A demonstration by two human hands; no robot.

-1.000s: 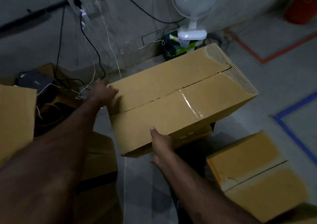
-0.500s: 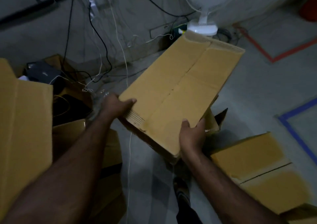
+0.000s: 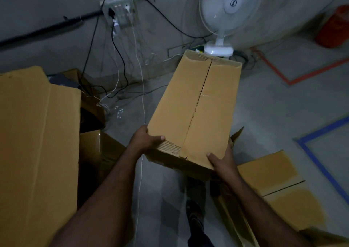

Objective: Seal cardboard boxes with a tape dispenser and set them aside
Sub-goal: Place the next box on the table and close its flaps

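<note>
I hold a closed brown cardboard box (image 3: 198, 110) in front of me, its long side pointing away toward the wall. The seam between its two top flaps runs down the middle, with a strip of clear tape across it near the centre. My left hand (image 3: 145, 140) grips the near left corner, thumb on top. My right hand (image 3: 221, 161) grips the near right corner, thumb lying on the top flap. No tape dispenser is in view.
A tall cardboard box (image 3: 37, 142) stands at the left. Another closed box (image 3: 279, 188) lies on the floor at the right. A white fan (image 3: 224, 18), a wall socket (image 3: 119, 10) and hanging cables are ahead. Blue floor tape (image 3: 317, 157) marks the floor at right.
The box has swung round in my hands from lying crosswise to pointing lengthwise away from me. Both hands have shifted to its near corners.
</note>
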